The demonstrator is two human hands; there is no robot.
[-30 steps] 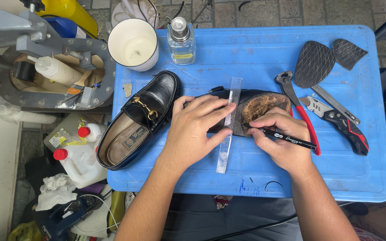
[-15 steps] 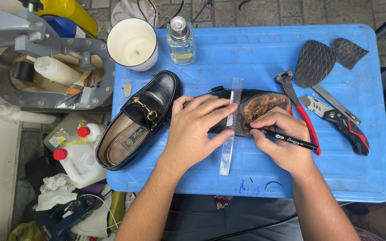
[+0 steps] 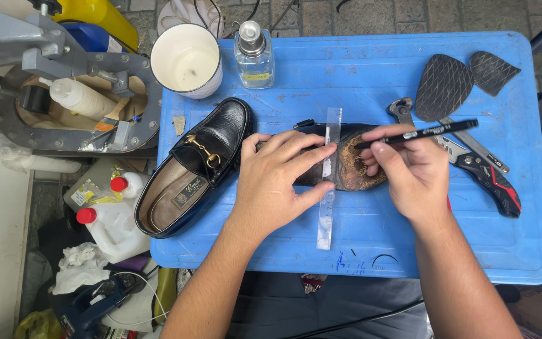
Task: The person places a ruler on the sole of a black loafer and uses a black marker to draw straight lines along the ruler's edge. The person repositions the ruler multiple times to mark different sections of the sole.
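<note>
My left hand [image 3: 278, 182] presses a clear ruler [image 3: 327, 182] across the worn sole of an upturned black shoe [image 3: 356, 166] on the blue table [image 3: 359, 75]. My right hand [image 3: 409, 172] holds a black marker pen [image 3: 418, 134], its tip at the ruler's edge over the brown worn patch of the sole. A second black loafer [image 3: 192, 166] with a gold buckle lies upright to the left of my left hand.
Two black rubber sole pieces [image 3: 443, 85] lie at the back right, with pliers and a red-and-black cutter [image 3: 487, 176] beside my right hand. A white cup [image 3: 186, 59] and a small clear bottle [image 3: 253, 53] stand at the back. Left of the table are white jugs [image 3: 111, 220] and a metal stand [image 3: 64, 69].
My right hand has lifted and turned the marker, from lying low along the shoe's near side to pointing left at the ruler over the sole. The left hand keeps pressing the ruler.
</note>
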